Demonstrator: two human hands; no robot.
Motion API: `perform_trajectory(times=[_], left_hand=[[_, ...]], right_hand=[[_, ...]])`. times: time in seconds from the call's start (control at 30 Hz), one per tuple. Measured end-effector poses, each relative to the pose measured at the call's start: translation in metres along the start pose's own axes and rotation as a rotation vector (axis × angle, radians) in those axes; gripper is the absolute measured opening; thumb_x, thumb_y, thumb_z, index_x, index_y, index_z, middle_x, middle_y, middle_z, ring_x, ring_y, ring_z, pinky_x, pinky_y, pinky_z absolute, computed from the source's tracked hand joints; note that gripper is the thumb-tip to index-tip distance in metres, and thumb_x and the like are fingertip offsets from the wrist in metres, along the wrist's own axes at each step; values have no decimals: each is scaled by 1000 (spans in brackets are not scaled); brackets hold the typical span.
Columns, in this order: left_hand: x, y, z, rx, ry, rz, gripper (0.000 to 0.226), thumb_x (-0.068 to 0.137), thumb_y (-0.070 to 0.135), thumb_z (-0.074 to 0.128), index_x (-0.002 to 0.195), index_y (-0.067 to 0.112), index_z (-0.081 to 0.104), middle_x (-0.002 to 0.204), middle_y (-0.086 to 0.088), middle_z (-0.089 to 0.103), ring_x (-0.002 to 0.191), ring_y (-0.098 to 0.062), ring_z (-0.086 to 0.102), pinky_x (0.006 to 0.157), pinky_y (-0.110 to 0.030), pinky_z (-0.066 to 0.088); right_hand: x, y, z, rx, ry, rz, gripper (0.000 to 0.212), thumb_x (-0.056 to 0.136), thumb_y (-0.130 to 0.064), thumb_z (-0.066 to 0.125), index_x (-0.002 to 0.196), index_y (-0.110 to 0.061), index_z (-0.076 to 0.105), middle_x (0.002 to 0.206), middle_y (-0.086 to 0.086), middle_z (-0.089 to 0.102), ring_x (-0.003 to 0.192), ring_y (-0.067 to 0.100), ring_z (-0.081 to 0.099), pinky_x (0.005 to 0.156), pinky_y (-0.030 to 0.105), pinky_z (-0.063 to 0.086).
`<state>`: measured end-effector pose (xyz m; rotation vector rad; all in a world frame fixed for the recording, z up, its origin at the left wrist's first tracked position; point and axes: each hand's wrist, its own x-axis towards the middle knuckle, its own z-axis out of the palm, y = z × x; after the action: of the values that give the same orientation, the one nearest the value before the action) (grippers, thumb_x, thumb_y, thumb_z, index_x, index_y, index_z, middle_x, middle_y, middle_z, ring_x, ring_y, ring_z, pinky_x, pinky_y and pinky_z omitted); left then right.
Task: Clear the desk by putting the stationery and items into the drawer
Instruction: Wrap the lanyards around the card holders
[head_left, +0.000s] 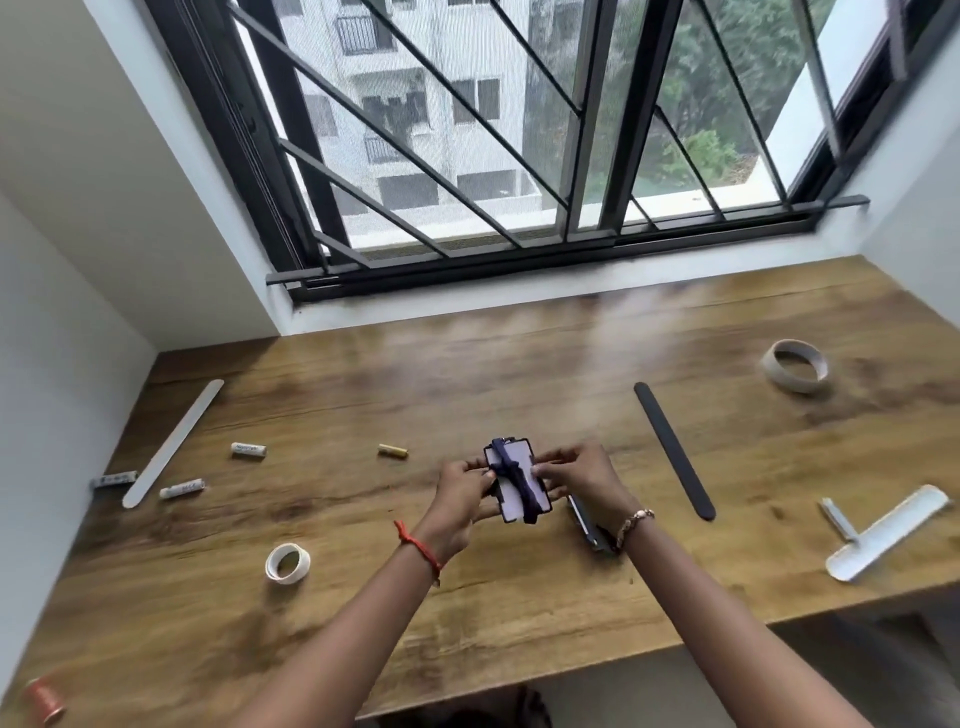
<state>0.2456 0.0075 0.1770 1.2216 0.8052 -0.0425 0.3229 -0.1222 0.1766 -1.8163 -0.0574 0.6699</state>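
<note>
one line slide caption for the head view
Both hands hold a strap-wrapped card holder above the cluttered wooden desk.

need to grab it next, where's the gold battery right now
In the head view the gold battery lies on the desk left of centre, between the white battery and the left hand.

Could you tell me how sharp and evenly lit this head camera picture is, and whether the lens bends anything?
Head view: daylight from the window leaves pale glare on the desk just below it; the card holder in both hands is fairly sharp, while the orange spool at the corner is smeared; the wide lens splays the window bars.
</note>
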Motion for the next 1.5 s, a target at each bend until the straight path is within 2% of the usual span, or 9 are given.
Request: perform_trajectory(times=[0.2, 0.37, 0.5, 0.67, 0.8, 0.87, 0.97, 1.3, 1.5], left_hand=[[-4, -36, 9, 54, 135, -36, 15, 90, -7, 46, 98, 1, 57, 95, -15, 61, 82, -28, 61, 60, -34, 54], [-6, -49, 8, 175, 254, 39, 15, 85, -7, 54, 84, 6, 62, 89, -13, 63, 84, -26, 63, 64, -33, 56], [-8, -52, 9, 369, 347, 136, 11, 80, -3, 62, 81, 5, 69, 87, -16, 70, 82, -26, 66, 79, -44, 55], [-14, -50, 11, 456, 388, 207, 14, 82, 0, 61, 91, -2, 71, 92, -12, 70, 81, -18, 61, 81, -33, 52], [-17, -46, 9, 468, 400, 226, 12, 84, 4, 61, 90, -1, 70, 88, -9, 68, 77, -17, 58, 73, -30, 48], [-20, -44, 8, 488, 417, 244, 12, 85, 4, 60, 91, 0, 69, 85, -5, 65, 78, -15, 57, 70, -23, 43], [-22, -41, 5, 497, 427, 281, 13, 86, 5, 59, 95, 2, 68, 88, -5, 65, 80, -12, 57, 70, -19, 39], [-37, -43, -14, 647, 475, 389, 17, 86, 10, 60, 102, 7, 65, 105, -7, 64, 100, -20, 57, 86, -27, 44], [-59, -45, -20, 683, 448, 496, 18, 86, 7, 59, 103, 4, 63, 106, -9, 62, 101, -20, 57, 90, -28, 44]], right_hand=[[-14, 22, -1, -296, 26, -40, 14, 76, 4, 67, 88, 11, 68, 77, 23, 69, 53, 18, 60, 45, 19, 48], [-9, 37, 7, -500, 27, -94, 10, 73, 1, 62, 70, 9, 67, 68, 14, 67, 63, 14, 58, 49, 20, 38], [-5, 42, 11, -565, 24, -94, 8, 77, -2, 59, 79, 0, 67, 82, 12, 66, 77, 19, 61, 61, 21, 38], [-7, 33, 13, -632, 14, -163, 33, 75, 1, 57, 53, -13, 36, 56, 4, 38, 58, 16, 38, 46, 25, 25], [-7, 30, 10, -602, 35, -186, 23, 75, 1, 59, 55, 1, 48, 53, 19, 47, 49, 25, 45, 46, 34, 33], [-7, 28, 9, -602, 52, -204, 15, 79, -1, 59, 79, 13, 63, 79, 27, 65, 74, 34, 64, 63, 42, 50], [-7, 24, 7, -612, 45, -249, 20, 81, -3, 59, 94, 12, 64, 97, 22, 67, 91, 32, 63, 80, 39, 53], [-18, 15, 11, -602, 5, -349, 16, 81, -4, 54, 80, 0, 68, 71, 7, 62, 61, 15, 56, 48, 15, 37], [-44, 23, 12, -570, 32, -415, 24, 76, 1, 52, 53, -3, 54, 53, 14, 54, 51, 14, 45, 50, 26, 33]])
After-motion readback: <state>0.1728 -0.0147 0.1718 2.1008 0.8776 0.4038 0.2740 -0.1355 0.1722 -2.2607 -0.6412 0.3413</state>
